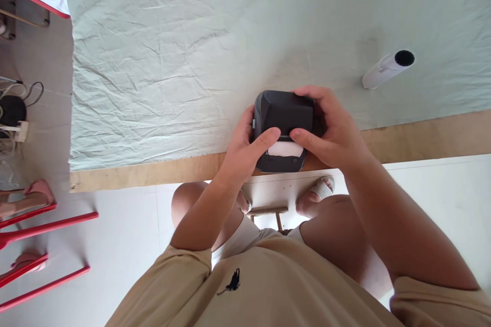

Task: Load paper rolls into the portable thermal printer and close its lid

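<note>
"Tan shirt (276,291) closest to us, with a dark emblem (231,281) on the chest. What's beyond it?"

"Two bare arms reaching to a black device (286,104) at the near edge of the tabletop (425,138)."

"How is it gripped?"

"From both sides. Left hand (247,143) wraps its left side, and right hand (339,130) wraps the right, fingers over the far corner. Both thumbs press near the front of its top, tips apart."

"Is it resting there or lifted?"

"I can't tell. A white patch (286,149) shows on its front, below the thumbs."

"Anything else up there?"

"Pale green cloth (172,51), wrinkled on the left, covers all but a wooden strip along the near edge. A white tube (379,74) with a dark open end is on the cloth, well right of the device."

"And to the left?"

"Red bars (49,227) above the floor (126,245), a pink shoe (40,191) on someone's foot, and tangled cables (9,148)."
</note>
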Demonstrator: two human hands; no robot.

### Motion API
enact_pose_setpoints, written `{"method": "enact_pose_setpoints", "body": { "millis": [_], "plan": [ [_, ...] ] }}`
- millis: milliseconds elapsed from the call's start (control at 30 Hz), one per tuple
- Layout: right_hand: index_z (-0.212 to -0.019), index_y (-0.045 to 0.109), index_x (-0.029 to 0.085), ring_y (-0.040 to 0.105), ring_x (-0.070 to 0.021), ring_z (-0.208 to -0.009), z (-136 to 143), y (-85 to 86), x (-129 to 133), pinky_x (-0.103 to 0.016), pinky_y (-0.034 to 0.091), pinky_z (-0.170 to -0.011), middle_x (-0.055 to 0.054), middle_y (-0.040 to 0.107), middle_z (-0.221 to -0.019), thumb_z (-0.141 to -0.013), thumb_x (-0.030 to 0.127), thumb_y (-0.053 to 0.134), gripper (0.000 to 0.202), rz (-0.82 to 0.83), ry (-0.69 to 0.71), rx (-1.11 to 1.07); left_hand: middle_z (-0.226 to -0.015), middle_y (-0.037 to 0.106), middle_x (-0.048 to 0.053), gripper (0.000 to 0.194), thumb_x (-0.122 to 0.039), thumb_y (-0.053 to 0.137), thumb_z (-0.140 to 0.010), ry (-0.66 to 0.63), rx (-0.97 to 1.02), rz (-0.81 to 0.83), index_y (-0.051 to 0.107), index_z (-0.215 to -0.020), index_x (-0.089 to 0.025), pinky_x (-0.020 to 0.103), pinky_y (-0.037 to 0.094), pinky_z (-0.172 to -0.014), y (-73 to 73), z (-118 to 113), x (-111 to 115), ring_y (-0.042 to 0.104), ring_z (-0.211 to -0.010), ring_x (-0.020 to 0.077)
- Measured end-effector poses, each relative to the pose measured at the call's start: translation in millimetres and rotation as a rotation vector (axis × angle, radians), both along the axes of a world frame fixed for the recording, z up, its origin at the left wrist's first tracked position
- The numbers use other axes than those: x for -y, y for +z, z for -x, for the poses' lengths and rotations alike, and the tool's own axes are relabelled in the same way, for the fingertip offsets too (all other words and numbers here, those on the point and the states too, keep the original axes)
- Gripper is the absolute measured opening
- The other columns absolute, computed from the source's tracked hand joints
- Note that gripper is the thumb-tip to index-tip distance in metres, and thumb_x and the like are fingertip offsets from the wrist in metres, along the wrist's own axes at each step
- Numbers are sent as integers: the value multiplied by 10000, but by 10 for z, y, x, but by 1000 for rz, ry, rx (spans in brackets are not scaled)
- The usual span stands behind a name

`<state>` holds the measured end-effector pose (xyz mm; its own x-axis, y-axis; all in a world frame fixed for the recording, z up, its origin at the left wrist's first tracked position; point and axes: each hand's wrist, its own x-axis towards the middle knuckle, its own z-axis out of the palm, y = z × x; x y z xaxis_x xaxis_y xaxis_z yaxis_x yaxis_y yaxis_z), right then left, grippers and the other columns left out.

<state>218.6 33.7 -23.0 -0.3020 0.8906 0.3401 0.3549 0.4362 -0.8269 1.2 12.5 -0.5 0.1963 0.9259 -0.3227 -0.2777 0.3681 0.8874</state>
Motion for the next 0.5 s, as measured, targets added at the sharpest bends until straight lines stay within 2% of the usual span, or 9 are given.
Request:
{"method": "enact_pose_setpoints", "body": {
  "millis": [200,300,367,500],
  "plan": [
    [-1534,564,341,777,-303,-1243,5,-23,-7,-509,715,-1015,-95,758,-1457,-1016,481,749,568,4,5,5,-1277,834,60,594,-554,908,-901,-13,27,-11,685,-1391,-303,397,690,-918,0,0,8,810,-1147,292],
    [-1570,534,355,756,-303,-1297,2,-76,-20,-503,705,-1042,-88,736,-1488,-1020,476,730,596,-11,32,-45,-1409,809,64,654,-599,914,-886,-19,39,-58,694,-1430,-311,413,677,-1056,20,-17,2,765,-1352,324],
    [-1598,516,373,743,-308,-1333,3,-104,-23,-508,698,-1066,-84,722,-1514,-1021,497,728,627,-15,39,-64,-1464,793,56,591,-666,844,-931,-4,71,-70,725,-1393,-317,423,655,-1141,31,-37,-11,701,-1483,331],
    [-1620,523,375,644,-336,-1530,6,-96,-4,-564,621,-1221,-99,643,-1645,-1054,541,671,607,-49,23,-71,-1411,820,-4,409,-645,766,-1004,68,127,-59,773,-1253,-320,381,650,-1158,15,-82,-30,683,-1509,296]
  ]
}}
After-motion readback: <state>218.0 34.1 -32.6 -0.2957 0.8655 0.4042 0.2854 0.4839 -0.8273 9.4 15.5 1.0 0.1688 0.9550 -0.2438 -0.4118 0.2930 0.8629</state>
